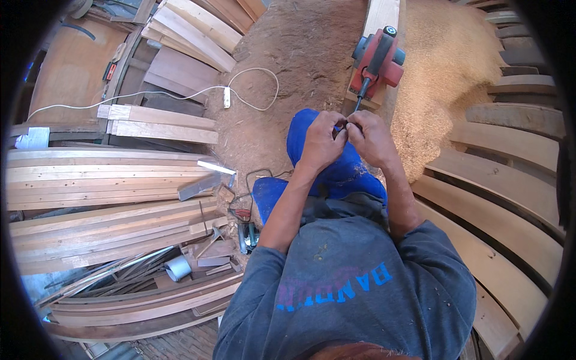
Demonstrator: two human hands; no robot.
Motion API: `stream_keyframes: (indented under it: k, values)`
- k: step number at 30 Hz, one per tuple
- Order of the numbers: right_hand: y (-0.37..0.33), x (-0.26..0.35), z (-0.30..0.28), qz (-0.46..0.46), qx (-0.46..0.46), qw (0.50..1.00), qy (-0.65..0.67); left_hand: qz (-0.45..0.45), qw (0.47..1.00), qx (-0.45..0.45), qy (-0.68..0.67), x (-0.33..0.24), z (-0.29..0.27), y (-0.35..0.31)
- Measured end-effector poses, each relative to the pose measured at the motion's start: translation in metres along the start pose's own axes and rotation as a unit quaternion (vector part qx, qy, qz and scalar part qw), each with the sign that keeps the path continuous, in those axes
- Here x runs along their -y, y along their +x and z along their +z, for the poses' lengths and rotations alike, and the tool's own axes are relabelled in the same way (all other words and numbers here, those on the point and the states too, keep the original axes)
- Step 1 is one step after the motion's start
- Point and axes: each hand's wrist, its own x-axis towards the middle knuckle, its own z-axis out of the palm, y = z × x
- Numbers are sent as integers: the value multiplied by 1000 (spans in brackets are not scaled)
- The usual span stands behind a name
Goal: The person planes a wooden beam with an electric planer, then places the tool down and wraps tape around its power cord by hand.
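Planer [379,59] is laid on board [384,12] beyond the grip, its long axis directed away, slightly rightward. By left hand [324,138] and right hand [372,139], a dark bit [340,126] is pinched; its kind cannot be told.

Beyond the hands [324,141] stretches a rough brown floor [294,42], bare earth by its look and flecked with shavings. Just to their right spreads a wide heap of golden sawdust [444,78], the brightest-lit part of the room. Farther right, long planks [510,185] lie in a row with dark gaps between them. Well to the left of the hands, stacks of pale timber [102,180] line that side; past these, farther off, is a large orange-brown panel [78,72]. Nearer the body on the left, thin dark strips [129,276] lie jumbled.
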Motion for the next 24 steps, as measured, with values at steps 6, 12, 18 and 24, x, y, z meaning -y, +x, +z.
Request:
stream_keyframes:
  k: [6, 12, 18, 24]
  values:
    - [0, 41, -28, 42, 121, 977, -167, -38, 998, 27, -32, 1, 5, 0]
    - [-4, 64, -52, 5, 25, 1000, -11, -71, 996, 4, -47, 9, 8, -7]
    - [9, 47, -53, 53, -42, 993, 95, -127, 991, -18, -36, 9, 12, -4]
    - [7, -26, -16, 158, 19, 968, 196, -265, 945, 1, -190, 26, 7, 4]
